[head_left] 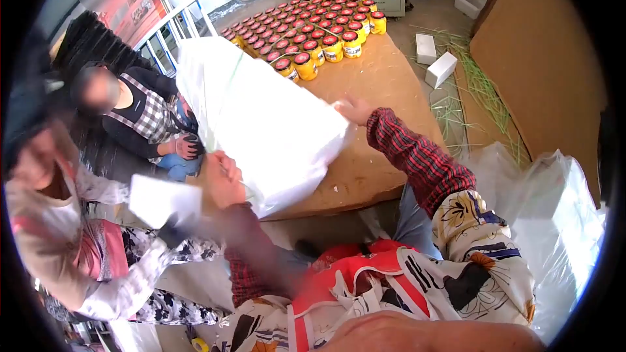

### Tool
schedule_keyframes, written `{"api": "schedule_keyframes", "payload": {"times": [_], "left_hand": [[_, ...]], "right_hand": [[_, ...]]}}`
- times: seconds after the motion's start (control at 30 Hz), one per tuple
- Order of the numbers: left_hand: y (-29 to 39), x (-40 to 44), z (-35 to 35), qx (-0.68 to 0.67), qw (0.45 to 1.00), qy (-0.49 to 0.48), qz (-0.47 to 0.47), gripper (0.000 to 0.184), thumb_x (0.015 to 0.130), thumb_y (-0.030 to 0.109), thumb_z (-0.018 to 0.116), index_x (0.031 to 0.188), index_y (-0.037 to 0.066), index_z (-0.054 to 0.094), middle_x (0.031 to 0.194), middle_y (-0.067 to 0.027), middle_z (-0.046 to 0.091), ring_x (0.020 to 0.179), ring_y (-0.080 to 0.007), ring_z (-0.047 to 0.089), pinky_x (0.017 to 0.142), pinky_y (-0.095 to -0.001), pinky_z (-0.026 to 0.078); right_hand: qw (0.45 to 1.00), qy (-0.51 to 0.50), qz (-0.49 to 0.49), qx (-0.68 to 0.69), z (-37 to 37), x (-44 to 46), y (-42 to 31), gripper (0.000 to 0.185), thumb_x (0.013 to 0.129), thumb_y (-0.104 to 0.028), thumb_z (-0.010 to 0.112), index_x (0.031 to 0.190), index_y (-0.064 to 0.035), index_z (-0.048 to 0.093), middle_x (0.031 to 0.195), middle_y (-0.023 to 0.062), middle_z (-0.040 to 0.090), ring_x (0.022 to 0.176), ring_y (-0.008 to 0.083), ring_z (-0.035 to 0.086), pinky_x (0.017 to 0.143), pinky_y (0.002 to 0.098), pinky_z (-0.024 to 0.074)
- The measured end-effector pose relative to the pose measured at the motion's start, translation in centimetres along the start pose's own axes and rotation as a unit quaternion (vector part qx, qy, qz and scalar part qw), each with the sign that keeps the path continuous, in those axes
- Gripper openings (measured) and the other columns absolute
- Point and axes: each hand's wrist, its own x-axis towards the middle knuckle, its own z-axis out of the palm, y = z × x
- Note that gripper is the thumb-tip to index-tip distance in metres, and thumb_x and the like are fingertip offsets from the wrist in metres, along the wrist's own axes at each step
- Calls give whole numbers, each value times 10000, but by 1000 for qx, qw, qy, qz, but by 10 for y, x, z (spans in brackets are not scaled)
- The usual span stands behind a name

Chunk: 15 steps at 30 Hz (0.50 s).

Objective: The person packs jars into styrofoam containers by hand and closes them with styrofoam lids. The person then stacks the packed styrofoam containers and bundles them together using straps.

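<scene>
A big white plastic-wrapped package (261, 117), boxy and glaring in the light, is tilted over the near left part of the brown cardboard-covered table (385, 91). My left hand (223, 179) has its fingers curled at the package's lower left edge. At the right edge, my right hand (355, 109) holds the wrapping, its fingertips partly hidden by the plastic. What is inside the wrapping cannot be made out. Many yellow jars (332, 49) with red lids stand in rows behind the package.
To the left, a standing co-worker's gloved hand (173, 229) holds a white block (165, 201). Another person (153, 104) sits beyond. White blocks (442, 70) and green straps (479, 78) lie on the right-hand floor, near a cardboard sheet (541, 72) and clear plastic bags (548, 215).
</scene>
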Motion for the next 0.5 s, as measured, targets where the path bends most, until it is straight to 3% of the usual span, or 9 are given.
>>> {"api": "schedule_keyframes", "payload": {"times": [0.1,0.2,0.3,0.33,0.37,0.4,0.43,0.47,0.5], "left_hand": [[21,19,18,18,994,-108,-3,228,974,260,478,1058,56,534,691,27,398,522,-48,318,394,-182,228],[5,34,-5,190,982,12,17,204,958,225,508,1053,49,549,711,31,429,502,-48,327,414,-183,243],[-10,33,-53,256,956,131,50,164,938,175,525,967,32,599,687,39,462,532,-46,393,464,-183,302],[-12,34,-70,259,955,133,52,164,938,175,525,967,32,599,687,39,462,532,-46,393,464,-183,302],[-13,30,-76,356,917,132,124,162,924,171,545,980,29,598,723,22,491,560,-58,420,495,-193,323],[-15,24,-82,446,864,129,194,167,910,167,565,993,26,597,758,6,519,588,-70,447,526,-204,343],[-14,14,-95,610,751,124,219,200,861,182,628,929,-3,597,855,-41,581,755,-149,542,678,-283,438],[-12,5,-100,611,751,125,217,200,861,182,628,929,-3,597,855,-41,581,755,-149,542,678,-283,438],[-9,1,-110,669,695,105,242,258,833,188,651,975,-18,587,916,-77,593,847,-183,548,752,-316,439]], "right_hand": [[997,-12,58,-39,7,-7,16,649,832,-426,575,1344,-48,451,1214,235,563,1138,339,540,971,393,427],[992,-1,113,-65,17,19,60,610,808,-379,605,1320,-66,493,1116,215,622,1125,350,543,939,403,452],[911,-160,-125,-358,23,32,68,686,792,-424,635,1354,-77,449,1161,248,584,1132,366,533,942,422,446],[993,-86,11,-82,-2,0,25,769,761,-467,665,1366,-63,418,1208,260,546,1149,375,517,969,428,426],[968,-3,150,201,-17,-21,0,853,729,-509,695,1379,-49,387,1255,271,509,1165,385,502,996,433,406],[968,-4,151,200,-12,-22,5,853,729,-509,695,1379,-49,387,1255,271,509,1165,385,502,996,433,406],[989,32,141,30,-1,-20,11,936,694,-539,715,1392,-34,350,1289,277,473,1182,390,486,1014,437,388],[980,68,126,-138,3,-19,13,1019,658,-569,736,1405,-19,313,1323,284,436,1200,395,471,1032,440,370],[980,68,127,-138,-2,-25,5,1019,658,-569,736,1405,-19,313,1323,284,436,1200,395,471,1032,440,370]]}}
